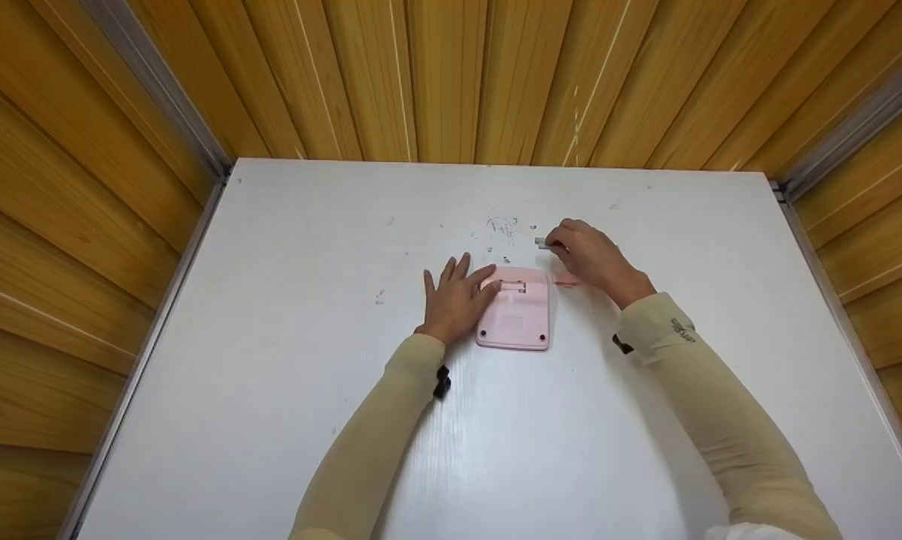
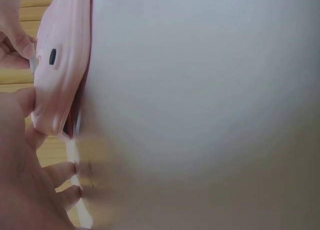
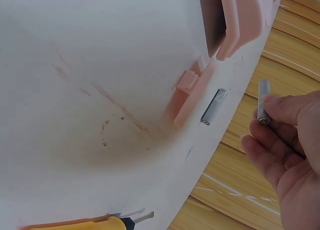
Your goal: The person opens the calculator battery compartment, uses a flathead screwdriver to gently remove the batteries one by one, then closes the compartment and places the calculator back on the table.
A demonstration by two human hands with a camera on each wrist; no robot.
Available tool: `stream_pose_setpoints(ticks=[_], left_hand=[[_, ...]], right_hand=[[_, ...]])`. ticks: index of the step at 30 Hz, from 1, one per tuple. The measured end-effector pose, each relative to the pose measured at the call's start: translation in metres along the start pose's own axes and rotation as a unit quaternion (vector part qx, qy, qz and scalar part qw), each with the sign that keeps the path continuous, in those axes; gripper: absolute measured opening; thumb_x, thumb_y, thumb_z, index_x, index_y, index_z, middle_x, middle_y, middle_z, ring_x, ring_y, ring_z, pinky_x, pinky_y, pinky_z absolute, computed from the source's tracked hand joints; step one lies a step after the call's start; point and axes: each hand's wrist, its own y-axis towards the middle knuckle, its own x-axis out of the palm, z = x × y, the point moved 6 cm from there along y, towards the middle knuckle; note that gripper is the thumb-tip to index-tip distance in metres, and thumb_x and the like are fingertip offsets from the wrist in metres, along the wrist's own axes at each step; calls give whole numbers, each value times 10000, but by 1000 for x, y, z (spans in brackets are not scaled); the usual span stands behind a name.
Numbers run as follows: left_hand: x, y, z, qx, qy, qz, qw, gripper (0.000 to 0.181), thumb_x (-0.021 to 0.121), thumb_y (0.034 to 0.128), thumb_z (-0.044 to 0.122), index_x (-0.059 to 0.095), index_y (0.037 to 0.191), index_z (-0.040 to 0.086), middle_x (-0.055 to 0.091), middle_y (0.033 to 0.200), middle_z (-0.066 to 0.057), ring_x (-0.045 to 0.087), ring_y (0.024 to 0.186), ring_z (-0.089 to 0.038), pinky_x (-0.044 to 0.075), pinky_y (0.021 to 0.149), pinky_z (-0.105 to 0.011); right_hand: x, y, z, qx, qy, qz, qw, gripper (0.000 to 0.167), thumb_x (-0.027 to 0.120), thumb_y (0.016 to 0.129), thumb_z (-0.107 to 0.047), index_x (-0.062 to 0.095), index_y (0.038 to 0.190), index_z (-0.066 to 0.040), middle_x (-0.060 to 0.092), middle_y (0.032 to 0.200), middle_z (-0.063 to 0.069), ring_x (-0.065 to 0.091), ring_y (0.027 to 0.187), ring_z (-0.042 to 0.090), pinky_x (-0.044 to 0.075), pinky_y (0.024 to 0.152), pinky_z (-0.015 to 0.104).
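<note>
A pink calculator-like device (image 1: 512, 322) lies back side up, its small battery compartment uncovered. My left hand (image 1: 451, 304) rests on its upper left part with thumb and index finger, the other fingers spread on the table. Beyond the device's upper right corner, my right hand (image 1: 590, 259) pinches a small silver battery (image 3: 263, 102) between thumb and fingers, raised off the table. A second silver battery (image 3: 214, 107) lies on the table in the right wrist view, near a loose pink cover (image 3: 189, 97). That cover sits right of the device, partly under my right hand in the head view.
The white table (image 1: 233, 300) carries small dark marks, several near the device. A screwdriver with a yellow handle (image 3: 107, 224) shows at the bottom of the right wrist view. Wood-patterned panels (image 1: 451, 82) stand behind and beside the table.
</note>
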Motion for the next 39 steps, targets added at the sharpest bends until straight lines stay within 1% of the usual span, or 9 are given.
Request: stream_pose_setpoints(ticks=[5,9,13,19,26,32,39], left_hand=[[0,1,0,-16,89,-9,10000,576,417,1092,618,537,1582,339,278,1735,-94,156,1618,-325,-23,1253,-663],[-1,1,1,-36,71,-13,10000,577,416,1092,613,539,1581,334,273,1736,-95,151,1619,-330,-28,1252,-662],[-1,1,0,-41,63,-1,10000,581,410,1090,616,537,1583,335,267,1739,-92,143,1620,-330,-37,1251,-660],[0,2,1,-75,58,10,10000,578,417,1088,619,537,1581,343,265,1739,-88,139,1622,-323,-42,1255,-649],[0,1,1,-87,53,-31,9999,571,420,1090,611,533,1584,347,259,1742,-85,132,1623,-326,-56,1254,-645],[0,0,0,-8,12,0,10000,571,410,1094,618,532,1583,348,264,1740,-85,137,1622,-315,-56,1253,-647],[3,0,-2,-33,21,-48,10000,578,402,1093,625,522,1589,354,248,1743,-80,125,1625,-306,-65,1252,-645]], right_hand=[[3,3,6,120,-19,-35,9999,139,685,1024,6,749,1136,57,688,1088,187,654,1052,355,547,956,501],[6,4,10,226,-14,-46,9997,148,677,1029,2,744,1149,57,688,1097,190,654,1069,362,542,977,508],[9,5,14,228,-58,-11,9997,146,666,1034,3,745,1144,59,690,1102,197,656,1088,376,539,987,516],[15,8,19,310,-169,-206,9992,172,648,1045,-4,740,1176,57,685,1137,196,652,1133,381,527,1015,519],[21,9,24,415,-161,-346,9984,181,660,1045,-13,728,1198,57,675,1126,188,656,1110,370,530,1020,519],[24,10,25,527,-82,-358,9979,190,662,1057,-59,737,1197,47,680,1138,179,650,1118,359,525,1025,513],[28,12,27,557,-80,-400,9976,189,647,1060,-36,739,1208,37,682,1155,177,645,1156,366,510,1050,518]])
